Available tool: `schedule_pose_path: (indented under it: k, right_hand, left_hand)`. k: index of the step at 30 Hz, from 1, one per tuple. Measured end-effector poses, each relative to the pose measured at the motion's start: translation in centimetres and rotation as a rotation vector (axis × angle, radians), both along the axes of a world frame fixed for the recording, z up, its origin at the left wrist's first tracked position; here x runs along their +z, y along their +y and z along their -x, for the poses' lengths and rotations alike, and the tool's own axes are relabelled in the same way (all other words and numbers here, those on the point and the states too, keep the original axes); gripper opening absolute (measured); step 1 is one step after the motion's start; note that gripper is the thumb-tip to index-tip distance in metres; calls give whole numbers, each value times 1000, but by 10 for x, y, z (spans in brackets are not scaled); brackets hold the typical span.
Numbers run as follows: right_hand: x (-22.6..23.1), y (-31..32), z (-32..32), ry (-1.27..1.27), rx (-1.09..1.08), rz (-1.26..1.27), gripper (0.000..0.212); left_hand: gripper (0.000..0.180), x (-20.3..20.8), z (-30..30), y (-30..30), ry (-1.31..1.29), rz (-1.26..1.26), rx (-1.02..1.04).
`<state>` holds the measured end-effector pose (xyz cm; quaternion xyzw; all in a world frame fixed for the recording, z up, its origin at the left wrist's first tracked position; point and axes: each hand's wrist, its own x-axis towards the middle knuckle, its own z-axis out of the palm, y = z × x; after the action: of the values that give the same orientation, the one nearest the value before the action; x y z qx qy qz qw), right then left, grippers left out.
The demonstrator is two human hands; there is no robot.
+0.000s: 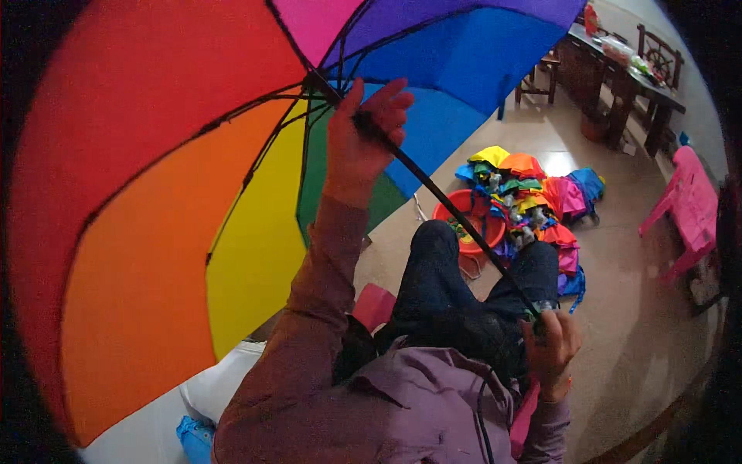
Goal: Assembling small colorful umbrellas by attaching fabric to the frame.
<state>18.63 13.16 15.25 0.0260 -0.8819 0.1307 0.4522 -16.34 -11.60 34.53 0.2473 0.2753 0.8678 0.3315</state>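
Note:
A large open rainbow umbrella (162, 224) fills the upper left, its black ribs and underside facing me. My left hand (363, 127) is raised under the canopy, its fingers curled around the black shaft (437, 193) close to where the ribs meet. The shaft slants down to the right across my legs. At its lower end my right hand (553, 348) is closed around the handle, which is mostly hidden by the fingers; a bit of clear, shiny material shows above them.
Several folded rainbow umbrellas (533, 205) lie in a pile on the tiled floor beyond my knees, beside an orange-red basin (440, 213). A pink plastic chair (688, 205) stands at the right. A dark wooden table (626, 73) with things on it is at the far right.

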Motion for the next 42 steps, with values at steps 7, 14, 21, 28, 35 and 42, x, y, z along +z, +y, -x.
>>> schedule_pose_path:
  k: [7,14,21,28,35,42]
  right_hand:
    - [6,-8,-13,49,121,521,37]
    - [28,-14,-18,64,81,518,33]
    - [37,-20,-20,47,32,503,26]
    - [42,-21,-21,82,31,462,22]
    - [55,-32,-24,105,44,434,22]
    - [85,-33,-38,115,42,430,20]
  left_hand:
    - [52,-14,5,-7,-12,-53,9]
    - [37,-20,2,-13,-9,29,47]
    - [31,-32,5,-14,4,63,126]
    - [34,-40,5,-14,23,47,126]
    - [35,-44,6,-16,43,-5,52]
    - [34,-40,2,-19,19,-34,32]
